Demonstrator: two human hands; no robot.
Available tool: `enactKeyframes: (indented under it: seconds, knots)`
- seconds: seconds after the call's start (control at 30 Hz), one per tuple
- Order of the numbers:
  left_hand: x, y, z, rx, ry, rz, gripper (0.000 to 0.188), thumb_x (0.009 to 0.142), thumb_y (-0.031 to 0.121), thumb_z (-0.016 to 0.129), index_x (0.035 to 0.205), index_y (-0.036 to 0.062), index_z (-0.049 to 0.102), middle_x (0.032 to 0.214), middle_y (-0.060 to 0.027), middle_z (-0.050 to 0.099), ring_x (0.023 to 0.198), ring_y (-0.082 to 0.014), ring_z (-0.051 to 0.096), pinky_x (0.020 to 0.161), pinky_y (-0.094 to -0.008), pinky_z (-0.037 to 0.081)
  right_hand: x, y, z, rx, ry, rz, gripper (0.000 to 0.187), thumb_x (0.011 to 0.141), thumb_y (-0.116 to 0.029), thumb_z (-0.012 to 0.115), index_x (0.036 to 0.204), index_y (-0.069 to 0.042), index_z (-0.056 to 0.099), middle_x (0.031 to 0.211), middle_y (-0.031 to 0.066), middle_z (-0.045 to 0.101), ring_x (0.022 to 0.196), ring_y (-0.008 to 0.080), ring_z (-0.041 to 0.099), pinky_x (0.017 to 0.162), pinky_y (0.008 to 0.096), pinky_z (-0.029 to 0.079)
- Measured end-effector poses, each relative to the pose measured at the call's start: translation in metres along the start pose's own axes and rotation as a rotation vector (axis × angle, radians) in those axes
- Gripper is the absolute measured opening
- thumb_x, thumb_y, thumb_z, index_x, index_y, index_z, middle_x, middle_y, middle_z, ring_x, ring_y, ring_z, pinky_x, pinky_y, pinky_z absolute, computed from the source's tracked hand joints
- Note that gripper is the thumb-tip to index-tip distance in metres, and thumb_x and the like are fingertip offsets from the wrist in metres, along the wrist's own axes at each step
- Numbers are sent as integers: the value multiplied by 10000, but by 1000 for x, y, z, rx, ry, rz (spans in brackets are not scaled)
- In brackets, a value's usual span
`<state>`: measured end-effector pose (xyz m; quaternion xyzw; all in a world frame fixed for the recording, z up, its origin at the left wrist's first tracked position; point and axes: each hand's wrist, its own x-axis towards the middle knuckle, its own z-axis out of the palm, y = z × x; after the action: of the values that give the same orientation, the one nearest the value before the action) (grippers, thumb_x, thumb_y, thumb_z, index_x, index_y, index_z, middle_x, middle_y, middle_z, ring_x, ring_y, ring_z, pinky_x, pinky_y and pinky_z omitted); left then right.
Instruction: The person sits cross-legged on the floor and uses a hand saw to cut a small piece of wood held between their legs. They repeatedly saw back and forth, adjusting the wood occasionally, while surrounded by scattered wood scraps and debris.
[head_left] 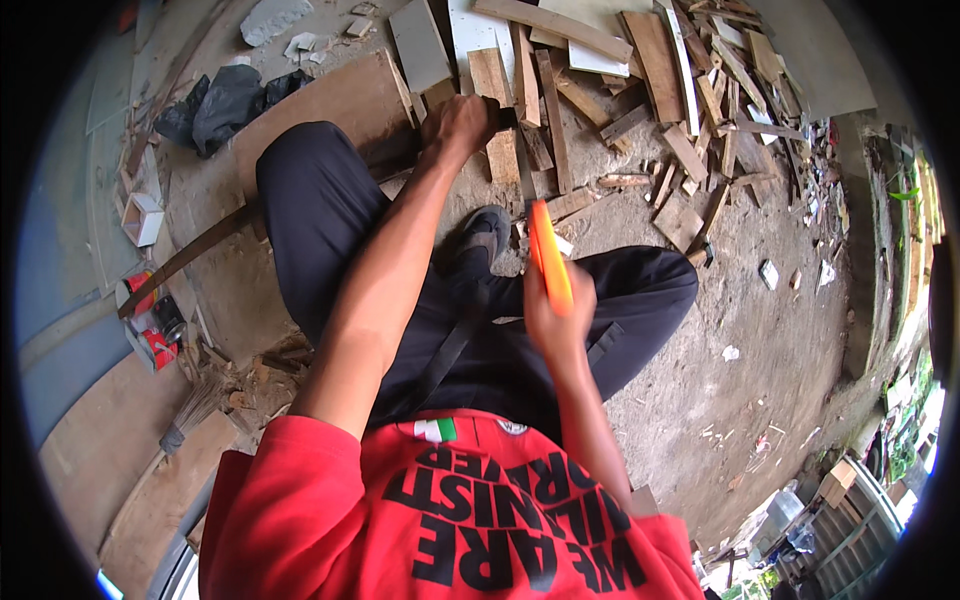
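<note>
My right hand (562, 305) is wrapped round the orange handle of a handsaw (550, 258). The narrow saw blade points away from me, its far part beside the end of a dark wooden strip (506, 118). Closed over that strip, close to its end, is my left hand (458, 130). The strip seems to run back to the left, passing behind my bent left knee, where a long dark length shows again. A thick brown board (320, 115) lies under or beside it. Whether the blade touches the strip I cannot tell.
Piled wood offcuts (655, 65) cover the far and right floor. A black plastic bag (222, 108) lies at far left, near white rubble (275, 20). Red tins (158, 345) and a bristly brush (195, 408) are at left. My shoe (484, 236) stands close below the blade.
</note>
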<state>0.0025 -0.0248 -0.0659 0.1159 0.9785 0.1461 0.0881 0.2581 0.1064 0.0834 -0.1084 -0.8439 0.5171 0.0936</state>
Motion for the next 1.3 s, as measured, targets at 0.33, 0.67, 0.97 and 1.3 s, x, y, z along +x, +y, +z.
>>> enactKeyframes:
  seconds: [0.33,0.67,0.97,1.3]
  knots:
    - [3,20,-28,-78,169,37,236,855,174,543,810,79,754,874,-223,712,832,-369,720,690,-466,575,52,-4,20,94,39,88,194,872,-119,645,771,44,614,587,197,573,529,319,629,535,389,475]
    - [11,20,-27,-41,1,-58,381,949,309,483,874,29,730,865,-260,692,778,-412,702,689,-488,560,-35,-13,-24,39,89,51,118,842,-71,667,772,7,613,574,161,557,500,321,606,493,374,448]
    - [-8,37,-65,190,-175,58,386,941,444,471,1044,197,748,999,-120,739,981,-312,707,815,-463,560,109,4,57,50,52,18,180,872,-131,646,808,34,612,586,134,553,541,139,503,551,355,443]
    - [-15,21,-22,101,-144,297,275,828,308,561,888,127,759,926,-166,718,860,-354,707,746,-471,556,52,8,68,305,130,173,235,927,-144,638,777,29,588,556,56,528,523,105,481,506,318,407]
